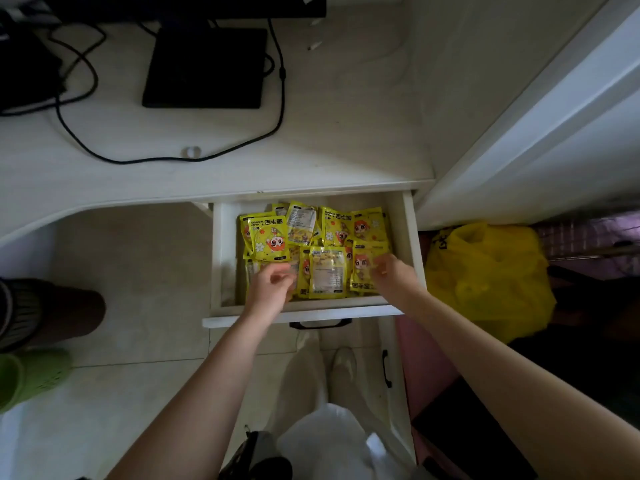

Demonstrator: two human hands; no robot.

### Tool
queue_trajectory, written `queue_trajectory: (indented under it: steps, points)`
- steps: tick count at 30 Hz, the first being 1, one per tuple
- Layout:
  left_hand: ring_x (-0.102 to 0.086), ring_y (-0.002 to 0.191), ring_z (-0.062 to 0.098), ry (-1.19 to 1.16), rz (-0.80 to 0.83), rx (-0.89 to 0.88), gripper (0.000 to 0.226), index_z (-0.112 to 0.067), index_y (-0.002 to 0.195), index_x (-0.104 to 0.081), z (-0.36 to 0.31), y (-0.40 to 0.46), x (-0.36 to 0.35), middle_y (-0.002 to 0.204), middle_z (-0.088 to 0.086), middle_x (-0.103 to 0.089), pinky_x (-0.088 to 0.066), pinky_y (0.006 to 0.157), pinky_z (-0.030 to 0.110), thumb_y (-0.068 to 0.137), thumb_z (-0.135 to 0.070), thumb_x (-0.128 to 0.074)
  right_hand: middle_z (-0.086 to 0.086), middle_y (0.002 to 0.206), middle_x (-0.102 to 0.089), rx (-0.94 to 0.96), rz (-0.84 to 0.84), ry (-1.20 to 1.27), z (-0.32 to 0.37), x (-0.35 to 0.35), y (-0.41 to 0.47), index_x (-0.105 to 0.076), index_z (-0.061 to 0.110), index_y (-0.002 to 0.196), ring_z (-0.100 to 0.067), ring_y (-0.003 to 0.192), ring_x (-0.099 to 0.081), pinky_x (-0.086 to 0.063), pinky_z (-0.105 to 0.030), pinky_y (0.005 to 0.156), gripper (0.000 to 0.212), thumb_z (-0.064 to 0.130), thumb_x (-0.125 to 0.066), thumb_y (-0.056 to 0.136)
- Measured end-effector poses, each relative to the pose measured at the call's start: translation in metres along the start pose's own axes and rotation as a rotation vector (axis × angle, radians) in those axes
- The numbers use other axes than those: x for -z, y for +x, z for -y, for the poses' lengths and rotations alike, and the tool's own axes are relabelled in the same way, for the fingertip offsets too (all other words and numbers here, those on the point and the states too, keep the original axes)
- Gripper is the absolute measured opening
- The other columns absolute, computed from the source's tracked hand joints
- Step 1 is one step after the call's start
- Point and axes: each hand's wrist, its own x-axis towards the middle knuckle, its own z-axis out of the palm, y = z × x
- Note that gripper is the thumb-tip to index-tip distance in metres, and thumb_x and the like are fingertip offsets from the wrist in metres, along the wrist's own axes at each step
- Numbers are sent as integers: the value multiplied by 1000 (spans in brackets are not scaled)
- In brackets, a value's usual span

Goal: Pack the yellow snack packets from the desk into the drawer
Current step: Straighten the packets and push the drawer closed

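The yellow snack packets are lying flat in the open drawer, overlapping in a loose heap that fills all but its 9 o'clock strip. Most are running their long axis from 12 to 6 o'clock; some are showing the cartoon face, others the printed back, and one at the heap's 10 o'clock is tilting slightly.

The left hand is hovering over the heap's 7 o'clock corner, fingers loosely curled; whether it is pinching a packet I cannot tell. The right hand is sitting at the 5 o'clock corner, fingers bent onto a packet (grasp unclear).

The desk at 12 o'clock is carrying a black box and a looping cable. A yellow plastic bag is slumping at the drawer's 3 o'clock.
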Motion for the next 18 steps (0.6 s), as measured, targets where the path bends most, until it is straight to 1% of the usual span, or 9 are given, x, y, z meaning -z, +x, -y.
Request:
queue_trajectory:
  steps: [2, 4, 7, 9, 11, 13, 15, 17, 18]
  points:
    - [-65, 75, 15, -134, -22, 4, 15, -13, 105, -62, 5, -19, 0, 94, 4, -67, -55, 61, 21, 95, -7, -53, -8, 107, -66, 149, -35, -44, 0, -2, -20, -56, 12, 119, -24, 88, -62, -42, -27, 65, 28, 24, -44, 97]
    - [-64, 65, 17, -211, -102, -2, 13, -13, 96, -63, 16, -36, -2, 84, 7, -68, -51, 53, 20, 95, -4, -53, -8, 98, -67, 257, -32, -69, -4, -5, -39, -58, 11, 106, -25, 86, -63, -48, -34, 65, 19, 21, -45, 97]
    - [-61, 60, 16, -254, -194, 56, 9, -12, 90, -64, 36, -58, -4, 77, 7, -68, -47, 50, 17, 94, -8, -57, -7, 87, -64, 291, -16, -87, -18, -11, -61, -58, 10, 93, -21, 74, -60, -53, -39, 66, 16, 21, -47, 97]
    - [-60, 58, 17, -276, -235, 132, 11, -9, 85, -65, 51, -66, -5, 70, 5, -68, -49, 55, 24, 93, -10, -58, -5, 85, -65, 261, -23, -53, -30, -15, -70, -60, 11, 90, -19, 72, -60, -53, -39, 65, 19, 23, -47, 96]
    - [-61, 57, 19, -277, -255, 218, 12, -5, 86, -66, 66, -69, -4, 67, 4, -68, -51, 63, 34, 92, -11, -58, -5, 84, -67, 170, -15, -7, -39, -18, -76, -62, 11, 88, -19, 72, -62, -53, -40, 67, 23, 26, -46, 96]
    - [-63, 58, 21, -323, -237, 323, 16, -3, 97, -64, 74, -71, 0, 72, 6, -71, -53, 60, 32, 94, -17, -57, -11, 86, -70, 9, 24, 86, -49, -22, -78, -65, 8, 90, -25, 77, -66, -55, -42, 72, 30, 28, -43, 98]
    - [-67, 65, 23, -382, -183, 412, 22, -9, 111, -58, 77, -72, 5, 82, 9, -72, -53, 57, 28, 96, -25, -54, -16, 92, -70, -277, 62, 324, -59, -22, -72, -63, 1, 103, -30, 82, -68, -57, -43, 78, 37, 32, -44, 97]
    - [-70, 79, 29, -447, -129, 476, 36, -13, 127, -51, 76, -70, 10, 96, 14, -72, -56, 67, 34, 97, -32, -53, -17, 96, -67, -524, 101, 645, -64, -19, -63, -54, 2, 117, -32, 86, -67, -56, -48, 85, 42, 37, -47, 95]
    - [-70, 86, 32, -490, -115, 503, 42, -12, 133, -47, 76, -67, 11, 105, 18, -70, -56, 73, 37, 97, -33, -52, -18, 96, -65, -593, 107, 788, -66, -16, -58, -49, 2, 120, -32, 86, -66, -55, -52, 86, 42, 37, -48, 96]
